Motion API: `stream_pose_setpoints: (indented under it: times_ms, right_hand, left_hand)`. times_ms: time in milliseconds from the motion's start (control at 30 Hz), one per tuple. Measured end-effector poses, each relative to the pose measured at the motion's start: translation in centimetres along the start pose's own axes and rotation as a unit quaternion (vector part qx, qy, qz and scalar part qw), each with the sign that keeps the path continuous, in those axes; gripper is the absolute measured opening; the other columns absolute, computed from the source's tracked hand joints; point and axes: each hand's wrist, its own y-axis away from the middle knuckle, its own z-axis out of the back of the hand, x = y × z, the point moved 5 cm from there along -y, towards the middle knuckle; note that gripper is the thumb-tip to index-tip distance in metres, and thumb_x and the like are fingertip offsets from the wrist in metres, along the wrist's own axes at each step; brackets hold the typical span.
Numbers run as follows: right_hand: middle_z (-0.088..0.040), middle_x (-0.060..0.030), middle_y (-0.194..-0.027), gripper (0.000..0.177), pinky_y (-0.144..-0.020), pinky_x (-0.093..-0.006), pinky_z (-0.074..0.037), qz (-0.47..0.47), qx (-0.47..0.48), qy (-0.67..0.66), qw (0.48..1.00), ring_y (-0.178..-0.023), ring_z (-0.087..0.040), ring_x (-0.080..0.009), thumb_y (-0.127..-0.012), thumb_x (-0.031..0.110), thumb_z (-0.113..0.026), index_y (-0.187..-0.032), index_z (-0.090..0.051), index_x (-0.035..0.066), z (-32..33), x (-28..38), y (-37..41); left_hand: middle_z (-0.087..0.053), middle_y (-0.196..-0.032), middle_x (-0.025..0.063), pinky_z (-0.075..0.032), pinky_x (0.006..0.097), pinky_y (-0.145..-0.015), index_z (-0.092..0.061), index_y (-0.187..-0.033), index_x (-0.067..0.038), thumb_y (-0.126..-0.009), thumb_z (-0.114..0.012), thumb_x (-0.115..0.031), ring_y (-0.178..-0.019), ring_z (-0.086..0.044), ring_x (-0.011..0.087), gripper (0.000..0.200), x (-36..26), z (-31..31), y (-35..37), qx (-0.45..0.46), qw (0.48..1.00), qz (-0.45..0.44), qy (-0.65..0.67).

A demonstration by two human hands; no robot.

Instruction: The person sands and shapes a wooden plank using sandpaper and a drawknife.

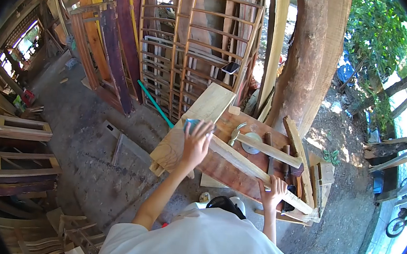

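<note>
My left hand (197,143) lies over a blue-green piece (191,124), pressing it near the far end of a long pale wooden beam (237,161). What this piece is I cannot tell, as fingers cover much of it. Toward the beam's near right end, my right hand (272,191) grips the wood with its fingers over the edge. Beneath both is a reddish-brown workbench top (218,174). A claw hammer (235,133) rests on it beyond the beam, beside a round grey disc (251,143) and a shorter wooden strip (276,151).
A thick pale board (211,102) juts from the bench's far left end. Behind stands a slatted wooden frame (183,40) with a phone (230,68) on it, beside a large upright trunk slab (302,58). Small wooden frames (24,129) are stacked at left.
</note>
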Motion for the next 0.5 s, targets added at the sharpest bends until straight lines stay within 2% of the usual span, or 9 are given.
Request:
stream_pose_setpoints:
  times_ms: [67,133,200,233,267,300,333,400,500]
  right_hand:
    - [-0.063,-0.0086,-0.086,0.04,-0.081,-0.0419,-0.046,0.004,-0.005,0.007,1.0,-0.08,-0.061,-0.0282,-0.073,0.029,-0.085,-0.097,-0.064,0.005,0.0,-0.1,0.1]
    - [-0.064,-0.0087,-0.086,0.04,-0.08,-0.0419,-0.046,0.007,-0.003,0.008,1.0,-0.08,-0.061,-0.0283,-0.073,0.029,-0.085,-0.097,-0.064,0.005,0.0,-0.1,-0.2]
    - [-0.064,-0.0087,-0.086,0.04,-0.08,-0.0419,-0.046,0.007,-0.005,0.013,1.0,-0.08,-0.061,-0.0284,-0.073,0.03,-0.085,-0.097,-0.064,0.005,0.2,-0.2,-0.3]
    - [-0.064,-0.0088,-0.086,0.04,-0.079,-0.0419,-0.046,0.009,-0.01,0.009,1.0,-0.079,-0.061,-0.0286,-0.073,0.029,-0.085,-0.097,-0.064,0.005,0.2,-0.2,-0.2]
    - [-0.064,-0.009,-0.086,0.04,-0.078,-0.0418,-0.046,0.012,-0.017,0.004,1.0,-0.079,-0.061,-0.0288,-0.072,0.029,-0.085,-0.096,-0.064,0.005,0.1,-0.2,-0.2]
    - [-0.064,-0.009,-0.086,0.04,-0.078,-0.0418,-0.046,0.013,-0.021,0.002,1.0,-0.079,-0.061,-0.0288,-0.072,0.029,-0.085,-0.096,-0.064,0.005,0.0,-0.3,-0.1]
    - [-0.064,-0.009,-0.085,0.04,-0.078,-0.0415,-0.047,0.013,-0.019,0.001,1.0,-0.079,-0.061,-0.0289,-0.072,0.029,-0.085,-0.096,-0.064,0.005,-0.1,-0.5,0.2]
    - [-0.064,-0.009,-0.085,0.041,-0.077,-0.0413,-0.047,0.015,-0.014,-0.003,1.0,-0.079,-0.061,-0.0291,-0.071,0.029,-0.085,-0.096,-0.064,0.005,-0.3,-0.4,0.2]
    - [-0.064,-0.0102,-0.085,0.038,-0.076,-0.0422,-0.046,0.006,-0.007,-0.017,1.0,-0.079,-0.06,-0.0321,-0.072,0.026,-0.086,-0.095,-0.064,0.005,0.3,-0.1,-0.1]
  left_hand:
    - [-0.059,-0.14,0.0064,-0.018,0.0573,-0.119,-0.065,-0.126,-0.008,-0.102,-0.048,-0.021,-0.133,-0.05,0.0288,0.032,0.2,0.0,-0.4,-0.007,0.999,0.017,-0.029]
    - [-0.059,-0.139,0.0068,-0.018,0.0573,-0.118,-0.066,-0.125,-0.007,-0.101,-0.051,-0.022,-0.132,-0.05,0.0296,0.032,-2.6,-1.2,0.0,0.027,1.0,0.005,-0.001]
    - [-0.06,-0.138,0.0058,-0.025,0.0571,-0.115,-0.067,-0.122,-0.006,-0.096,-0.06,-0.019,-0.131,-0.05,0.0309,0.03,-7.1,-2.9,1.0,0.059,0.995,-0.031,0.068]
    - [-0.058,-0.14,0.0057,-0.027,0.0565,-0.114,-0.066,-0.122,-0.007,-0.096,-0.06,-0.02,-0.132,-0.049,0.0306,0.03,-9.5,-3.6,1.6,0.097,0.985,-0.039,0.139]
    - [-0.055,-0.143,0.0052,-0.026,0.0558,-0.115,-0.064,-0.128,-0.011,-0.096,-0.061,-0.02,-0.135,-0.048,0.0286,0.034,-11.8,-4.4,2.4,0.115,0.975,-0.06,0.181]
    - [-0.054,-0.146,0.0041,-0.024,0.0555,-0.118,-0.061,-0.134,-0.015,-0.096,-0.061,-0.022,-0.137,-0.046,0.026,0.039,-13.5,-6.4,3.9,0.125,0.971,-0.132,0.152]
    - [-0.052,-0.148,0.0027,-0.021,0.0553,-0.12,-0.058,-0.138,-0.017,-0.097,-0.061,-0.023,-0.138,-0.045,0.023,0.042,-14.6,-8.0,5.1,0.136,0.966,-0.156,0.153]
    - [-0.05,-0.149,0.0027,-0.021,0.0554,-0.12,-0.058,-0.138,-0.017,-0.097,-0.06,-0.023,-0.138,-0.046,0.0217,0.041,-14.8,-7.2,5.0,0.146,0.963,-0.176,0.142]
    - [-0.06,-0.139,0.0024,-0.026,0.0575,-0.116,-0.066,-0.128,-0.015,-0.094,-0.063,-0.019,-0.131,-0.052,0.0233,0.034,-11.3,-3.4,2.8,0.1,0.981,-0.136,0.097]
